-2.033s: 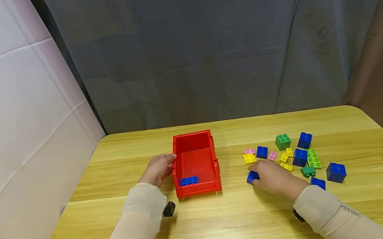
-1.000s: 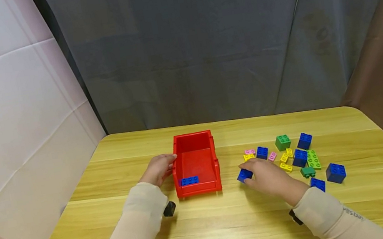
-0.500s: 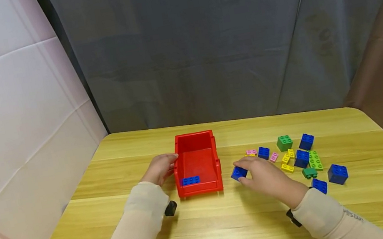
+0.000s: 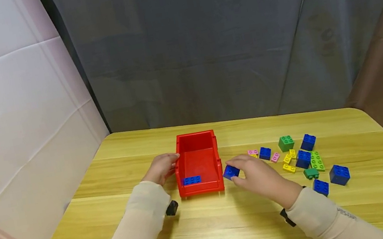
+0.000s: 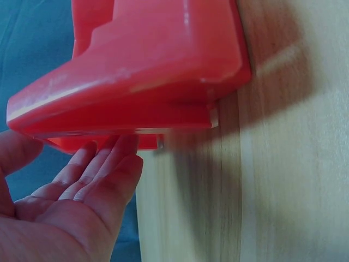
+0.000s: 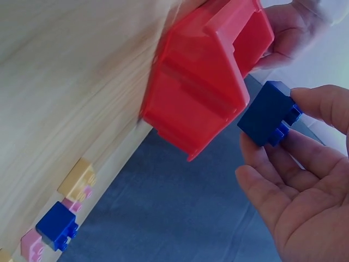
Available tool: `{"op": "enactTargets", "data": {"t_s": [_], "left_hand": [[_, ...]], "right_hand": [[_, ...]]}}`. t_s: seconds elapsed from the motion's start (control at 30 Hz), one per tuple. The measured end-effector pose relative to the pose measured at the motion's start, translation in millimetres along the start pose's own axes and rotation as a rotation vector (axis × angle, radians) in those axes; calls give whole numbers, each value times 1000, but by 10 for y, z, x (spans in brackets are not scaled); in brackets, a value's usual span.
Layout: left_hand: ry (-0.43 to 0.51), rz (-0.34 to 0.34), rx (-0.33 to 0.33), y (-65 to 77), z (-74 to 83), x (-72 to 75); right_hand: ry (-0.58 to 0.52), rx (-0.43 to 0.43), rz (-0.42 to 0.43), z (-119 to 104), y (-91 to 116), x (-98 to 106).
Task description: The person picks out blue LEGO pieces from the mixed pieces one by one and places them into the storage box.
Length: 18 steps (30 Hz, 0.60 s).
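My right hand (image 4: 260,177) pinches a blue toy building brick (image 4: 230,172) between thumb and fingers, just right of the red plastic bin (image 4: 203,187). In the right wrist view the held brick (image 6: 266,114) has its studs turned toward the palm, and it is apart from the bin wall (image 6: 191,98). My left hand (image 4: 161,169) holds the bin's left side, the thumb at the rim and the fingers (image 5: 109,161) under its outer edge in the left wrist view. A flat blue brick (image 4: 192,180) lies inside the bin, near its front wall.
Right of the bin, loose bricks are scattered on the wooden table (image 4: 210,234): several blue, such as a large one (image 4: 339,174), green ones (image 4: 286,143), yellow ones (image 4: 289,168) and pink ones (image 4: 275,158). A dark curtain (image 4: 184,53) hangs behind the table.
My right hand has picked up the blue brick from the table and carried it left, up to the bin's right side. The left hand keeps its place on the bin.
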<state>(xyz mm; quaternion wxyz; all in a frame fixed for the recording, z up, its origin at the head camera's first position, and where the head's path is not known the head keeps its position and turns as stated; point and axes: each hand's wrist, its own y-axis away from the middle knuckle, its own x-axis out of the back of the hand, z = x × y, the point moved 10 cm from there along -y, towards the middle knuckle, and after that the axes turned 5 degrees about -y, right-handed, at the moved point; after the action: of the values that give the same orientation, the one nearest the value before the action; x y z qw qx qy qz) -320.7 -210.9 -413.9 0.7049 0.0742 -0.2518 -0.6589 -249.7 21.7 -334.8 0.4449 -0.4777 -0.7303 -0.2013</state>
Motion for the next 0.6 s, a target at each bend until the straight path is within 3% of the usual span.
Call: {"op": "enactTargets", "data": {"t_s": [0.6], "left_hand": [[-6, 4, -7, 9, 0, 0]], "right_hand": [[-51, 50, -60, -253, -109, -156]]}}
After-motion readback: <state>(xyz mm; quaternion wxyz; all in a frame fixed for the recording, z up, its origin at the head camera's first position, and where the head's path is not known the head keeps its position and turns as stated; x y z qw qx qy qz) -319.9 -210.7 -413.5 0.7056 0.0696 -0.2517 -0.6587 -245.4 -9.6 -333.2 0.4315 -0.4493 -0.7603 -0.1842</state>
